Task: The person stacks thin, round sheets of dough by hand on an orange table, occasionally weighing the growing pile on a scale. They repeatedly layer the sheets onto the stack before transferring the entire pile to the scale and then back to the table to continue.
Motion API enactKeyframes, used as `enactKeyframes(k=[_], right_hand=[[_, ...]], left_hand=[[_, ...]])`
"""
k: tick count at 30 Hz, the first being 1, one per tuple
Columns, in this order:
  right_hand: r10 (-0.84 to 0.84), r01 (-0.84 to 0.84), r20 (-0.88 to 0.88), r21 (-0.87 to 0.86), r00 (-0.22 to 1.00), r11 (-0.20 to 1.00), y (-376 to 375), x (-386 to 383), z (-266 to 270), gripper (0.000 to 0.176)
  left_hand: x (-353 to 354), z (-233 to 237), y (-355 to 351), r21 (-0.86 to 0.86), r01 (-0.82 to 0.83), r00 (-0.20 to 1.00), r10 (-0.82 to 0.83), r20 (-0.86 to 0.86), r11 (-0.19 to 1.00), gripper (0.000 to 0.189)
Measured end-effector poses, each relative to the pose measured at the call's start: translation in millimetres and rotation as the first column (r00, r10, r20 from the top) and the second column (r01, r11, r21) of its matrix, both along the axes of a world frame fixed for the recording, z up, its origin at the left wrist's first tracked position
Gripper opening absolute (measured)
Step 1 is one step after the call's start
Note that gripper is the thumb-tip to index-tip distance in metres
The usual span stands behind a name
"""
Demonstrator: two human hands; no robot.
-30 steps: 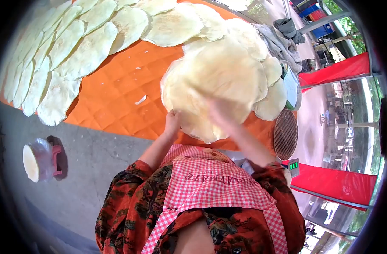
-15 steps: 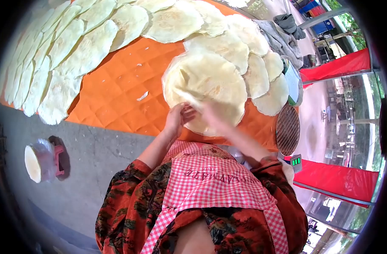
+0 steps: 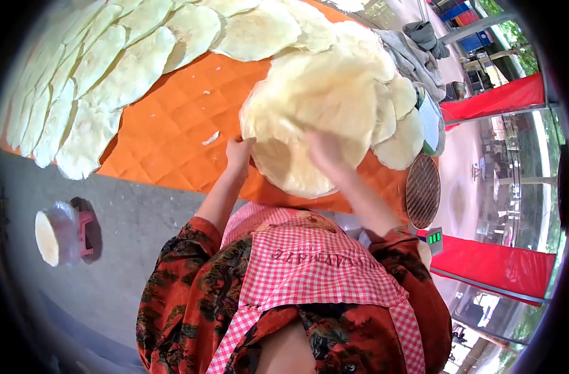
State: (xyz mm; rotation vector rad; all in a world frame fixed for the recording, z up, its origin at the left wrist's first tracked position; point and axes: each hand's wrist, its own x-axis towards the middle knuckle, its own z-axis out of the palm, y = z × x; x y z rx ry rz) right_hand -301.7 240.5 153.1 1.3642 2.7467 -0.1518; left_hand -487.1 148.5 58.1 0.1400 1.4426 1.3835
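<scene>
A large, thin, pale flatbread (image 3: 319, 100) lies spread over a stack in front of me, reaching across neighbouring rounds at the upper right. My left hand (image 3: 239, 154) is at the left rim of the stack, its fingers bent and pinched at the flatbread's edge. Over the middle of the round is my right hand (image 3: 325, 151), smeared by motion, so its fingers do not show clearly. Below both hands, the near rim of the stack rests on the orange quilted cover (image 3: 178, 134).
Overlapping flatbreads (image 3: 132, 59) line the left and far sides. A round ridged disc (image 3: 423, 192) sits at the table's right edge, near a grey cloth (image 3: 412, 59). On the floor at left, bagged flatbreads (image 3: 51, 239) stand by a pink stool (image 3: 86, 233).
My left hand has moved left to the stack's rim. My right hand has shifted slightly right and away from me. The top flatbread now spreads farther toward the upper right, its fold gone.
</scene>
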Motion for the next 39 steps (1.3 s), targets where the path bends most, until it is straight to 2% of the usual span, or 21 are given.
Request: enactKeyframes(k=[1,4,5,6,8,9,12,15,18,21,24,25,28,31,34,37,39], right_hand=[[0.088,-0.089,-0.050,-0.034,0.995,0.995,-8,5,-37,0.018],[0.082,-0.082,-0.084,0.005,0.993,0.997,-26,0,-51,0.011],[0.059,-0.065,-0.192,-0.027,0.980,0.997,-25,3,-51,0.013],[0.010,-0.031,-0.202,-0.102,0.979,0.994,-18,9,-54,0.014],[-0.074,0.022,-0.215,-0.235,0.974,0.972,3,19,-61,0.015],[-0.131,0.083,-0.145,-0.297,0.981,0.951,5,15,-47,0.017],[-0.120,0.042,-0.241,-0.304,0.963,0.952,10,21,-63,0.016],[-0.123,0.052,-0.255,-0.267,0.959,0.962,6,22,-61,0.016],[-0.178,0.085,-0.322,-0.284,0.930,0.955,4,25,-69,0.016],[-0.121,0.056,-0.327,-0.203,0.937,0.978,5,29,-87,0.016],[-0.060,0.048,-0.135,-0.088,0.989,0.995,-25,3,-41,0.016],[0.004,-0.005,-0.149,-0.004,0.989,1.000,-30,2,-40,0.016],[-0.060,0.038,-0.237,-0.093,0.970,0.995,-24,6,-52,0.020],[-0.099,0.067,-0.253,-0.132,0.962,0.989,-25,7,-42,0.026],[-0.117,0.081,-0.246,-0.150,0.962,0.985,-23,7,-42,0.029],[-0.173,0.122,-0.199,-0.243,0.965,0.962,-21,6,-40,0.030],[-0.187,0.125,-0.227,-0.262,0.956,0.957,-15,11,-47,0.030]], left_hand=[[-6,-6,2,0.024,0.018,1.000,-0.019,0.017,1.000,0.031],[-13,-16,5,0.052,0.137,0.986,-0.141,0.091,0.989,0.036],[-15,-15,7,0.042,0.211,0.968,-0.214,0.129,0.977,0.039],[-15,-10,8,0.037,0.287,0.943,-0.289,0.166,0.957,0.042],[-11,-13,15,0.030,0.247,0.949,-0.248,0.196,0.969,0.046],[-9,-8,16,0.024,0.223,0.952,-0.223,0.211,0.975,0.048],[0,3,14,0.054,0.045,0.893,-0.065,0.445,0.997,0.051],[2,-7,10,0.101,-0.083,0.802,0.006,0.597,0.991,0.046],[-3,-22,12,0.098,-0.058,0.741,-0.023,0.671,0.994,0.042],[3,-30,8,0.219,0.061,0.865,-0.161,0.476,0.974,0.043],[17,-4,-4,0.227,0.074,0.916,-0.157,0.369,0.971,0.046],[18,-11,-4,0.239,0.066,0.909,-0.157,0.386,0.969,0.045],[15,-27,-4,0.278,0.041,0.882,-0.166,0.442,0.960,0.043],[6,-30,-9,0.249,-0.022,0.726,-0.156,0.670,0.968,0.039],[5,-29,-11,0.298,0.003,0.781,-0.188,0.595,0.955,0.034],[6,-26,-15,0.360,0.013,0.816,-0.218,0.535,0.933,0.031],[4,-24,-16,0.375,0.014,0.801,-0.235,0.551,0.927,0.030]])
